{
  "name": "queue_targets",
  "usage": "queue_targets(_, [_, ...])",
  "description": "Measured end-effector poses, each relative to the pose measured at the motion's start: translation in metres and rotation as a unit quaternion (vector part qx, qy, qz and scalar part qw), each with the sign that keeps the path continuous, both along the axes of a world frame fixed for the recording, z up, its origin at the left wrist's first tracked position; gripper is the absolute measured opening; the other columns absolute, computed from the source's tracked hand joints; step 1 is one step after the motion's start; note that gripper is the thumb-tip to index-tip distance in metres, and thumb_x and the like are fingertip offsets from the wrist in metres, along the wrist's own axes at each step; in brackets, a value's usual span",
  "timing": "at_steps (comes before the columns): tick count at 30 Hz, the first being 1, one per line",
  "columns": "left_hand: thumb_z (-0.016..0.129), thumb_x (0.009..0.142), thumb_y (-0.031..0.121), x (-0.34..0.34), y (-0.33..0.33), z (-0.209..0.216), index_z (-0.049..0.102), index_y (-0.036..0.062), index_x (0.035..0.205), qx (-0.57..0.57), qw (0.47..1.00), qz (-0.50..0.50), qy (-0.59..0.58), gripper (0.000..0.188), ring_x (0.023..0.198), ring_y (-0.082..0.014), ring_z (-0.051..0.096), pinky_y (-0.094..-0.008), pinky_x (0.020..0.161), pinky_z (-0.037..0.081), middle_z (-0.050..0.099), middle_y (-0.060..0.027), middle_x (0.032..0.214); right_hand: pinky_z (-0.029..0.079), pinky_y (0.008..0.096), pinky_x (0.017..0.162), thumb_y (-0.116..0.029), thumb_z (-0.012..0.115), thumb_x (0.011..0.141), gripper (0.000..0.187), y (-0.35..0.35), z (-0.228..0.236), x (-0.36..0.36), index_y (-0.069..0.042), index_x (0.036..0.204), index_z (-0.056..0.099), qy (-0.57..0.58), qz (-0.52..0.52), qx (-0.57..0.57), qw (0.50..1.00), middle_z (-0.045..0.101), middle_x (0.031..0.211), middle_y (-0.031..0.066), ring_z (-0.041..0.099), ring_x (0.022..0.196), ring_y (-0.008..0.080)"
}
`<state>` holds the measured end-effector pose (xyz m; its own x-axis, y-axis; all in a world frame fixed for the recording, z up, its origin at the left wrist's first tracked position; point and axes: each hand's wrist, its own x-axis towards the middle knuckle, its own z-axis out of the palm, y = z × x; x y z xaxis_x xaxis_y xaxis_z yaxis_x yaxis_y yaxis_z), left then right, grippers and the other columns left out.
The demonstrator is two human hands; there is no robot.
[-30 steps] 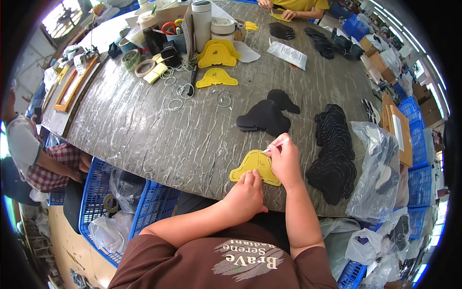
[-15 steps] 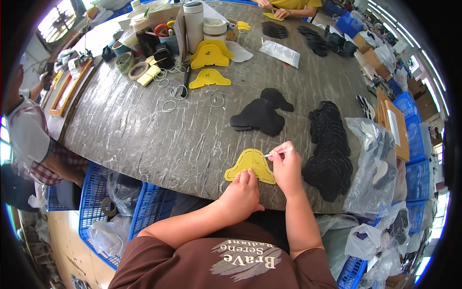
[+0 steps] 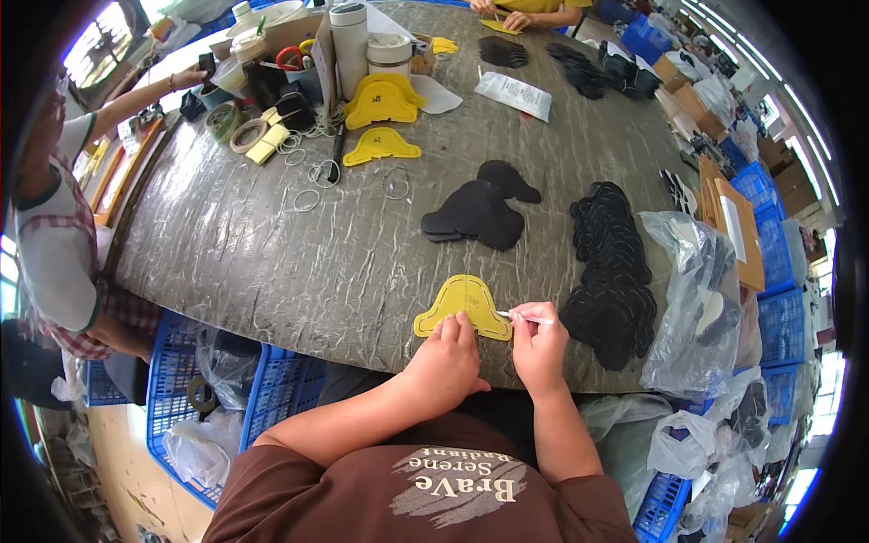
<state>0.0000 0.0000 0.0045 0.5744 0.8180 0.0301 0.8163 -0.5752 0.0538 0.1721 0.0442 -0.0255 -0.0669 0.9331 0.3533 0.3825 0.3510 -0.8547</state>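
A yellow slotted template (image 3: 466,299), curved at the top and flared at its lower corners, lies at the table's near edge. My left hand (image 3: 450,357) presses its outstretched fingers flat on the template's lower middle. Between the fingers of my right hand (image 3: 540,348) is a slim white pen (image 3: 529,318), its tip at the template's lower right edge. Whatever lies under the template is hidden. Beyond it rests a small heap of black shaped pieces (image 3: 478,215). A larger overlapping stack of black pieces (image 3: 608,281) lies right of my right hand.
Two yellow templates (image 3: 382,145) (image 3: 385,98) lie before a grey bottle (image 3: 349,54) and tape rolls (image 3: 246,136). Clear plastic bags (image 3: 692,308) line the right edge. Blue baskets (image 3: 195,398) stand below left. One person (image 3: 63,217) reaches in at left; another's hands (image 3: 518,20) work opposite.
My right hand and the pen have moved down along the template's right side to its lower corner. My left hand still presses the template. The person at left has stretched an arm toward the containers.
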Motion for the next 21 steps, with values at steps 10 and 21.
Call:
queue_targets(10, [0.061, 0.078, 0.059, 0.0, -0.001, -0.002, 0.055, -0.0171, 0.117, -0.015, 1.0, 0.004, 0.009, 0.086, 0.116, -0.0402, 0.052, -0.0377, 0.092, 0.051, 0.051, -0.0335, 0.127, 0.05, 0.0242, 0.064, 0.005, 0.061, 0.089, 0.01, -0.003, -0.005, 0.003, 0.0, 0.09, 0.053, 0.031, 0.013, 0.015, 0.999, 0.066, 0.087, 0.0111, 0.06, 0.074, 0.0095])
queue_targets(21, [0.062, 0.079, 0.057, -0.001, -0.001, -0.001, 0.054, -0.0176, 0.118, -0.024, 1.0, 0.007, 0.004, 0.085, 0.116, -0.0406, 0.052, -0.0381, 0.094, 0.05, 0.05, -0.0338, 0.127, 0.053, 0.0301, 0.067, 0.003, 0.064, 0.087, 0.008, -0.01, -0.001, 0.009, 0.0, 0.088, 0.056, -0.005, -0.007, -0.016, 1.0, 0.067, 0.083, 0.0119, 0.067, 0.073, 0.0199])
